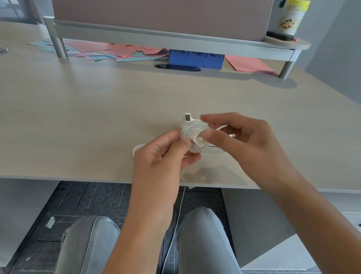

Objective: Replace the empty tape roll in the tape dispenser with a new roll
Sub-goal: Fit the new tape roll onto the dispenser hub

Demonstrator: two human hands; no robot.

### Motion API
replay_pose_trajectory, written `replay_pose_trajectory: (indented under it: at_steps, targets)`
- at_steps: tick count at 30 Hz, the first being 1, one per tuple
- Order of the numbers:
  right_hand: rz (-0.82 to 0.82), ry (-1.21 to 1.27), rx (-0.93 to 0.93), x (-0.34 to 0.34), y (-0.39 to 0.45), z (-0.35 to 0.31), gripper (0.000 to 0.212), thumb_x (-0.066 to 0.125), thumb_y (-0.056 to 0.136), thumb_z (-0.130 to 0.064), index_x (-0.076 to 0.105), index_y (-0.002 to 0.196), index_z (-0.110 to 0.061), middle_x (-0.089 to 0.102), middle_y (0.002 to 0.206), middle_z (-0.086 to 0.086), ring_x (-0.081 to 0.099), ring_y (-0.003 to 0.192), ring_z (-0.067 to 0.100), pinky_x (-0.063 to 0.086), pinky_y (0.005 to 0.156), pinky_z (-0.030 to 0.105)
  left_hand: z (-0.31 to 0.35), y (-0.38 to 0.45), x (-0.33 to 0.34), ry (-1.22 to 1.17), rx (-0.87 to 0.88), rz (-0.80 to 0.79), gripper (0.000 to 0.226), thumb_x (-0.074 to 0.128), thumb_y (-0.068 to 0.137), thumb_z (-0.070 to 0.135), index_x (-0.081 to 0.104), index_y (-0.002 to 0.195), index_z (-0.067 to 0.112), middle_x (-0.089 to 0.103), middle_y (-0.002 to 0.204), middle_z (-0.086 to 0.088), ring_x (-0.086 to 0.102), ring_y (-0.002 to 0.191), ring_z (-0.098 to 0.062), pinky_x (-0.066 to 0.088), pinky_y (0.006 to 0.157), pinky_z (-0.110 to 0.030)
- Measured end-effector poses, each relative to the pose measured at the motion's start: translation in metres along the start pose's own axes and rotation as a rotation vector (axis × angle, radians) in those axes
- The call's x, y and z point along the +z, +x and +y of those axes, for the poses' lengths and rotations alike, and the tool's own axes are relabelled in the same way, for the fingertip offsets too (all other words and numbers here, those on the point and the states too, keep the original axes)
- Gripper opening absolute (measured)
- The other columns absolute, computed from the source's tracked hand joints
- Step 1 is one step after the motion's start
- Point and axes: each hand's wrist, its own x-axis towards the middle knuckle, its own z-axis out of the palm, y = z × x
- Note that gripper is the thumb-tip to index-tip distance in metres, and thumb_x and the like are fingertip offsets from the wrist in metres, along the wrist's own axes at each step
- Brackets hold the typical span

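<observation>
A small clear plastic tape dispenser (188,120) is held just above the desk near its front edge, its cutter end pointing away from me. A clear tape roll (191,130) sits in it, with a white hub piece (198,140) at the centre. My left hand (161,157) grips the dispenser's near left side. My right hand (243,138) pinches the roll and hub between thumb and forefinger. A second clear ring (136,149) peeks out on the desk behind my left hand, mostly hidden.
The light wooden desk (88,122) ends just below my hands. Pink and blue paper sheets (109,51) and a blue box (196,59) lie under a raised shelf (168,38) at the back. A yellow-lidded canister (294,16) stands back right. A thin white cable (177,222) hangs over my lap.
</observation>
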Motion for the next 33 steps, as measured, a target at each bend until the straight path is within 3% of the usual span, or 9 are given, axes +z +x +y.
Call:
replay_pose_trajectory:
  at_steps: [4,7,10,14,25,28,30,33]
  targets:
    - [-0.075,0.189,0.062,0.002,-0.006,0.005,0.029,0.078,0.081,-0.030,0.082,0.103,-0.010,0.083,0.102,0.008,0.067,0.085,0.009,0.050,0.076,0.015,-0.002,-0.003,-0.001,0.011,0.000,-0.035,0.016,0.073,0.091,0.009,0.085,0.098,0.017,0.085,0.099,-0.008,0.080,0.088,-0.016,0.058,0.103,-0.055]
    - [-0.053,0.294,0.054,0.005,-0.009,0.009,0.027,0.077,0.082,-0.024,0.080,0.101,-0.006,0.082,0.094,0.002,0.070,0.081,0.004,0.052,0.075,0.013,-0.005,-0.003,-0.001,0.035,0.023,-0.031,0.015,0.083,0.081,0.016,0.085,0.096,0.018,0.085,0.096,-0.010,0.079,0.085,-0.016,0.058,0.102,-0.058]
    - [-0.015,0.382,0.063,0.007,-0.014,0.012,0.025,0.077,0.081,-0.020,0.079,0.100,-0.005,0.082,0.087,-0.004,0.071,0.077,0.001,0.053,0.075,0.013,-0.008,-0.003,0.000,0.058,0.044,-0.018,0.013,0.084,0.084,0.011,0.084,0.097,0.014,0.085,0.092,-0.011,0.078,0.079,-0.014,0.062,0.096,-0.051]
    - [0.047,0.433,0.056,0.011,-0.018,0.012,0.024,0.079,0.079,-0.021,0.081,0.099,-0.007,0.085,0.095,0.003,0.077,0.089,0.010,0.057,0.086,0.020,-0.009,-0.002,0.002,0.088,0.070,-0.009,0.013,0.082,0.085,0.010,0.084,0.096,0.015,0.085,0.086,-0.008,0.077,0.072,-0.012,0.065,0.086,-0.039]
    - [0.117,0.445,0.044,0.012,-0.024,0.012,0.022,0.080,0.078,-0.017,0.081,0.096,-0.005,0.085,0.092,0.006,0.078,0.087,0.013,0.058,0.083,0.019,-0.009,-0.005,0.009,0.100,0.056,0.017,0.011,0.084,0.083,0.013,0.086,0.094,0.015,0.084,0.079,-0.004,0.076,0.066,-0.011,0.065,0.087,-0.046]
    - [0.099,0.439,0.030,0.010,-0.023,0.013,0.021,0.079,0.080,-0.015,0.081,0.097,-0.004,0.085,0.093,0.006,0.078,0.087,0.013,0.058,0.082,0.020,-0.009,-0.005,0.007,0.078,0.031,-0.005,0.014,0.084,0.082,0.014,0.086,0.095,0.013,0.084,0.082,-0.007,0.077,0.071,-0.014,0.064,0.088,-0.044]
    - [0.082,0.452,0.014,0.007,-0.022,0.013,0.020,0.079,0.079,-0.016,0.081,0.097,-0.005,0.085,0.093,0.005,0.078,0.087,0.014,0.058,0.082,0.021,-0.008,-0.004,0.005,0.034,0.002,-0.038,0.016,0.082,0.082,0.013,0.085,0.097,0.009,0.085,0.088,-0.013,0.081,0.081,-0.025,0.064,0.088,-0.044]
    - [0.048,0.482,0.010,0.005,-0.022,0.013,0.023,0.082,0.078,-0.023,0.082,0.096,-0.010,0.084,0.097,0.010,0.078,0.092,0.022,0.059,0.088,0.030,-0.005,-0.003,0.003,-0.033,-0.033,-0.088,0.021,0.081,0.078,0.019,0.085,0.095,0.008,0.085,0.093,-0.015,0.082,0.092,-0.033,0.064,0.084,-0.040]
